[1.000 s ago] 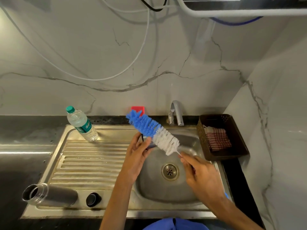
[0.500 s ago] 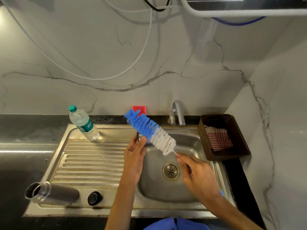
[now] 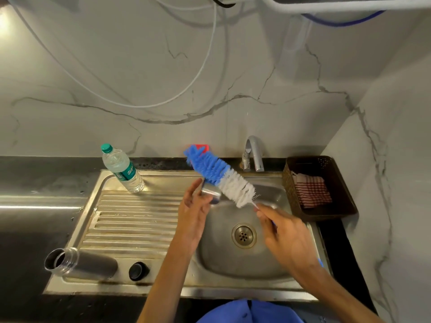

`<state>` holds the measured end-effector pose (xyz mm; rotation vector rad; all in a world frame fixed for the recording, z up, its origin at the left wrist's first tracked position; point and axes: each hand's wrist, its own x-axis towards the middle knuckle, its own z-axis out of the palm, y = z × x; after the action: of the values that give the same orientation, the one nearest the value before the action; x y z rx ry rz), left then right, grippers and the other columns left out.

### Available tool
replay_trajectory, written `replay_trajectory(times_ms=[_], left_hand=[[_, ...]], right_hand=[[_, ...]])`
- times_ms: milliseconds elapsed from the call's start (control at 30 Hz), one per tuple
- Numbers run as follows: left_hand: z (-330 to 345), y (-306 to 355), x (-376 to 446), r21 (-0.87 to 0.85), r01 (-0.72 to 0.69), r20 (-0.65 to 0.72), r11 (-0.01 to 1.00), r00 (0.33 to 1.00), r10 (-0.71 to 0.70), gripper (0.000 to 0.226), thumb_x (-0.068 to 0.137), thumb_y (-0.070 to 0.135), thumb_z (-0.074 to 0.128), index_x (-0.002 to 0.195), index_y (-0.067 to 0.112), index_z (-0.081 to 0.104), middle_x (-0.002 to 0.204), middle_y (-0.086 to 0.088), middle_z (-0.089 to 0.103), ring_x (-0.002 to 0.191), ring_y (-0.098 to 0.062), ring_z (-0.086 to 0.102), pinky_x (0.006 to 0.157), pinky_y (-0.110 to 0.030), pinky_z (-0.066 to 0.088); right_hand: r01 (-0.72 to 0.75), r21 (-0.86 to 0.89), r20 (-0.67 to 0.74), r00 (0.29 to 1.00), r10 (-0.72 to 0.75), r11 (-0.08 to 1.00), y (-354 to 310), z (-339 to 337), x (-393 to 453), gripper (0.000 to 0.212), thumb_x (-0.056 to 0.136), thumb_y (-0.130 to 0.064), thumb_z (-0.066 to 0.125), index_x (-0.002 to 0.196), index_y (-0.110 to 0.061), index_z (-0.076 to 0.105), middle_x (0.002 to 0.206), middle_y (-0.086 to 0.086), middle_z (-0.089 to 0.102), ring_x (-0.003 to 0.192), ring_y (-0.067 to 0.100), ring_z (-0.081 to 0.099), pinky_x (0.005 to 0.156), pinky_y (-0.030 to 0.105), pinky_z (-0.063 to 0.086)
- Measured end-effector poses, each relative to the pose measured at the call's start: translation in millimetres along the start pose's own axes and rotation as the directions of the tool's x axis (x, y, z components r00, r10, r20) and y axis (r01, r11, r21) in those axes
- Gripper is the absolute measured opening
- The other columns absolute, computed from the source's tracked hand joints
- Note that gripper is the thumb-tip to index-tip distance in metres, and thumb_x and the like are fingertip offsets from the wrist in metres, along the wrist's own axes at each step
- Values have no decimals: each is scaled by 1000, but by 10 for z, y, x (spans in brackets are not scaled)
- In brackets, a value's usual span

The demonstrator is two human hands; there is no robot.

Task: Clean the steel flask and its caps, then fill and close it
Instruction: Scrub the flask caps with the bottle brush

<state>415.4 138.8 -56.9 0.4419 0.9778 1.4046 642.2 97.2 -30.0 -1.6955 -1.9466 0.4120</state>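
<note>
— Steel everywhere: what is the left hand holding over the sink?

— A small steel cap. The fingers curl round it and the thumb presses on its near side. It is held above the left edge of the basin, just under the bristles of the bottle brush.

— And the brush?

— The right hand pinches its thin handle between thumb and fingertips, just below the white bristles. The brush slants up and to the left, white bristles near the hand, blue bristles at the far tip. The bristles lie against the top of the cap or just over it; I cannot tell whether they touch.

— Where is the flask?

— The steel flask lies on its side at the near left corner of the draining board, its open mouth pointing left. A black cap sits just to its right, apart from it.

— Anything else around?

— A clear plastic water bottle with a green lid stands at the back left of the draining board. The tap rises behind the basin, with the drain below it. A brown basket to the right of the sink holds a red-and-white checked cloth. Something red shows behind the brush tip; it is mostly hidden.
</note>
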Motion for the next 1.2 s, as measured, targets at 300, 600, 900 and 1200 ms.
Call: replay_trajectory(times_ms=[300, 600, 900, 1200], left_hand=[[202, -266, -89, -40, 179, -51, 983, 982, -181, 53, 103, 49, 57, 139, 10, 61, 130, -18, 73, 121, -30, 71, 93, -36, 63], [196, -429, -28, 265, 296, -185, 918, 950, -253, 79, 102, 74, 19, 103, 12, 68, 61, 0, 51, 54, -10, 45, 54, -27, 37], [318, -357, -5, 48, 169, -174, 984, 972, -158, 69, 95, 73, 42, 116, 13, 69, 79, -1, 62, 60, -9, 49, 60, -29, 38], [280, -329, -123, 159, 180, -101, 971, 981, -166, 55, 93, 60, 61, 133, 23, 60, 115, -7, 78, 99, -24, 75, 89, -42, 54]], right_hand=[[-99, -7, 91, 991, 99, 995, 20, 158, 60, 29, 105, -33, 55, 131, -36, 68, 77, -16, 63, 61, 1, 56, 61, 25, 51], [-151, -35, 137, 978, 154, 988, 107, 219, -108, 31, 105, -36, 55, 133, -41, 65, 92, -13, 72, 76, 7, 67, 69, 29, 57], [-180, 1, 72, 981, 180, 984, 116, 281, -237, 31, 103, -36, 58, 133, -42, 65, 99, -14, 75, 82, 11, 71, 71, 38, 61], [-182, 30, -26, 983, 183, 983, 164, 215, -307, 34, 100, -33, 62, 132, -43, 67, 89, -12, 71, 69, 12, 67, 57, 38, 58]])
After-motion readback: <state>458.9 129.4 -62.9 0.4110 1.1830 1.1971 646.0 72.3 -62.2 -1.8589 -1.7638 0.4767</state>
